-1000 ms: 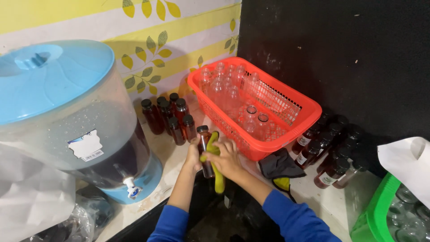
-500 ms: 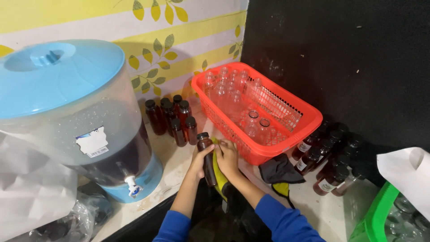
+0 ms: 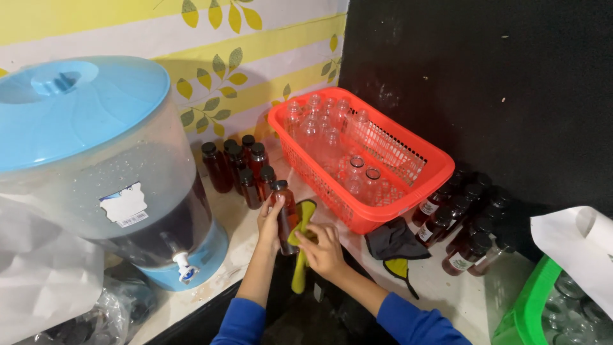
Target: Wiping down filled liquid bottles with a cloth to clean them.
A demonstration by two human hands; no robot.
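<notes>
between my two hands (image 3: 300,233) stands a small bottle of dark red liquid (image 3: 285,214) with a black cap, upright at the edge of the counter (image 3: 242,246). my left hand (image 3: 269,223) is wrapped round its left side, fingers closed on the glass. my right hand (image 3: 324,248) is pressed shut on a yellow-green cloth (image 3: 300,255), holding it against the bottle's right side, and the loose end hangs down below my fingers. just beyond my left hand a cluster of filled, capped bottles (image 3: 241,167) stands touching one another. left of them sits a big dispenser (image 3: 96,185) with a blue lid and a small tap. beyond my right hand is a red plastic basket (image 3: 408,191) full of clear empty bottles (image 3: 332,134). to its right, more labelled dark bottles (image 3: 463,223) stand by a dark cloth (image 3: 393,241).
</notes>
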